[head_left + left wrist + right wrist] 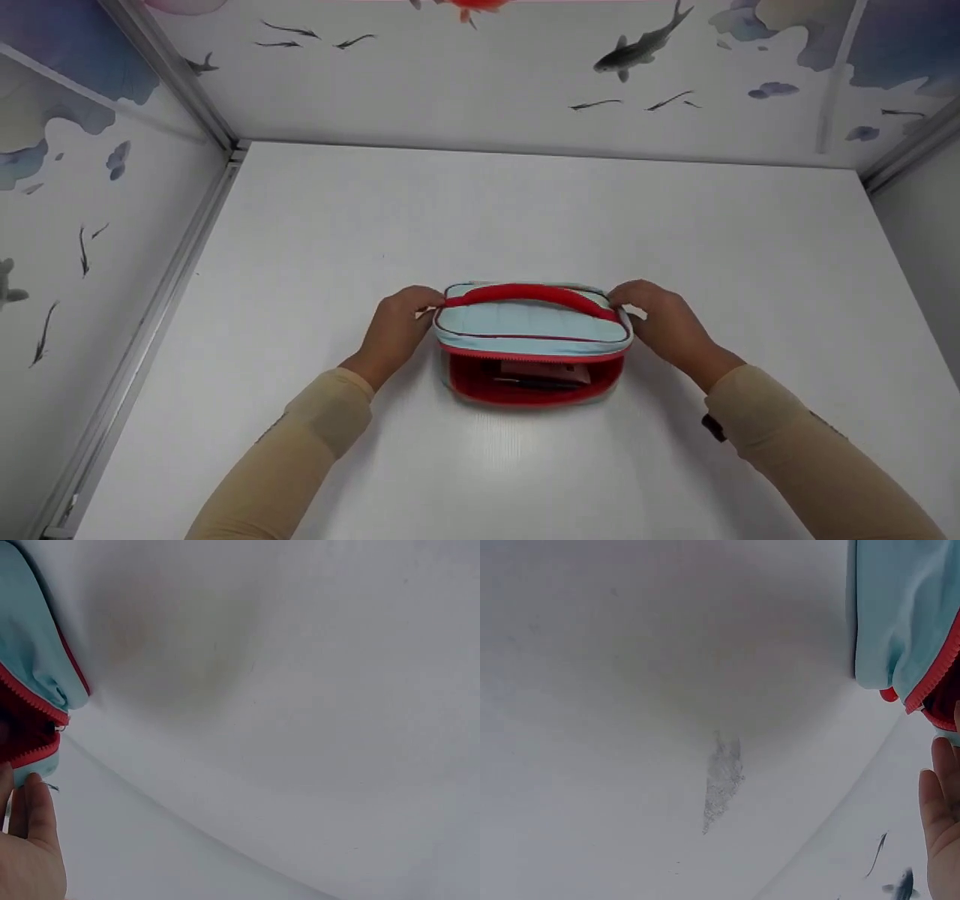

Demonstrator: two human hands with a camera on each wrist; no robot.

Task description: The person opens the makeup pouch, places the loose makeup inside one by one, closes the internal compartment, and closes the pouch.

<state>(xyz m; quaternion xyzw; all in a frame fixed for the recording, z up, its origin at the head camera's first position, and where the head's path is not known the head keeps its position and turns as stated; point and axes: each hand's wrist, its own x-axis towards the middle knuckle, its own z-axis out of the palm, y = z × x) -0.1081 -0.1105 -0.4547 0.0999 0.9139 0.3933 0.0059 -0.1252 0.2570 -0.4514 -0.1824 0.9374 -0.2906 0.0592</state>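
Observation:
A light blue pencil case [525, 321] with a red carry strap [517, 291] stands in the middle of the table in the head view. Its red zip is undone, and the front gapes onto a red lining [472, 379]. Inside lie a pale pink item [544, 371] and a dark slim item, both partly hidden. My left hand [395, 324] pinches the case's left upper corner; my right hand [667, 319] pinches the right one. Both wrist views catch the case [34, 622] [900, 607] and fingertips at the opened edge beside the zip teeth.
A white table [337, 217] spreads around the case. Panels printed with fish and blue-purple washes [525, 82] rise behind it and at the left [90, 187]. A grey metal rail [142, 330] follows the left table edge. A grey scuff [724, 780] shows in the right wrist view.

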